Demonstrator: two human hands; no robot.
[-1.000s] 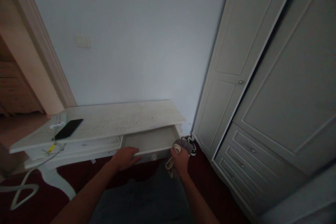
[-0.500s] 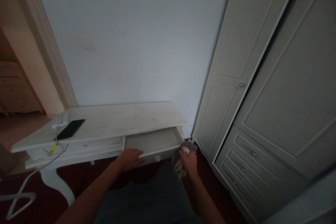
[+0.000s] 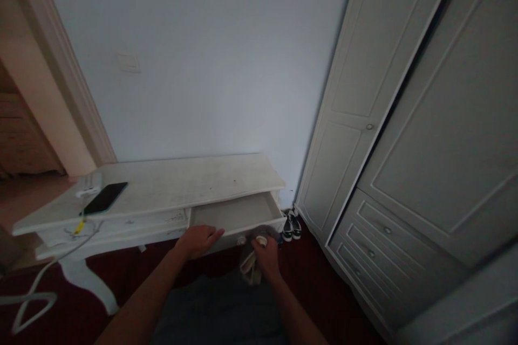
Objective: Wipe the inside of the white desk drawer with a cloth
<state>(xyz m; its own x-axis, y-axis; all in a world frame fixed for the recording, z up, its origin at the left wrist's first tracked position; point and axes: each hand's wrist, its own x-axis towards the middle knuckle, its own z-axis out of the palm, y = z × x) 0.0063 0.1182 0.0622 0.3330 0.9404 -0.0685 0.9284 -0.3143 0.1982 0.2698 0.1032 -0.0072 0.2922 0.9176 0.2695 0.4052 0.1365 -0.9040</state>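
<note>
Dim light; bluish wall (image 3: 226,64) at twelve, panelled wardrobe (image 3: 441,135) at three (drawers (image 3: 371,253) low down), dark-red floor (image 3: 305,277) at five, apparently a wooden dresser (image 3: 28,143) at nine.

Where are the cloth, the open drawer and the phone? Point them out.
Cloth (image 3: 251,268), head view: on its pale hanging folds.
Open drawer (image 3: 238,215), head view: on its inside bottom.
Phone (image 3: 106,198), head view: on the middle of its dark face.

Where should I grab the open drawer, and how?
Probably by the knob on the front of the drawer, coming from the near side: it sticks out, giving something to pinch. The front's top edge could work too, since the open drawer leaves it exposed.
</note>
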